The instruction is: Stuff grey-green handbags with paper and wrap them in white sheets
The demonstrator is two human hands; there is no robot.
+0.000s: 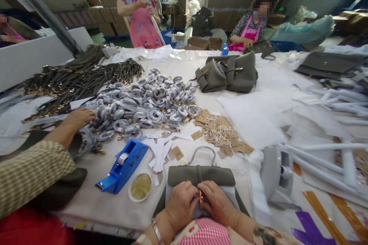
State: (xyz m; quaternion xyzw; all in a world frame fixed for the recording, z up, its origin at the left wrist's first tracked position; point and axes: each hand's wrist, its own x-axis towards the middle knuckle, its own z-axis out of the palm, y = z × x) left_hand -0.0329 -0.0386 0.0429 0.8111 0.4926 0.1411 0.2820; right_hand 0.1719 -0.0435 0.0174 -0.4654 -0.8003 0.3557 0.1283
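A grey-green handbag (201, 176) lies flat at the near table edge, its thin handle pointing away from me. My left hand (181, 203) and my right hand (219, 202) rest side by side on its front flap. The fingers of both pinch a small rose-gold metal clasp (201, 196) between them. A bangle circles my left wrist. Part of the bag's front is hidden under my hands.
A blue tape dispenser (122, 166) and a small round dish (140, 187) sit left of the bag. Beyond lie paper strips, brown tags (221, 132), wrapped strap coils (149, 103), dark straps and more bags (227, 72). A co-worker's hand (79, 118) reaches in at left; two people work at the far side.
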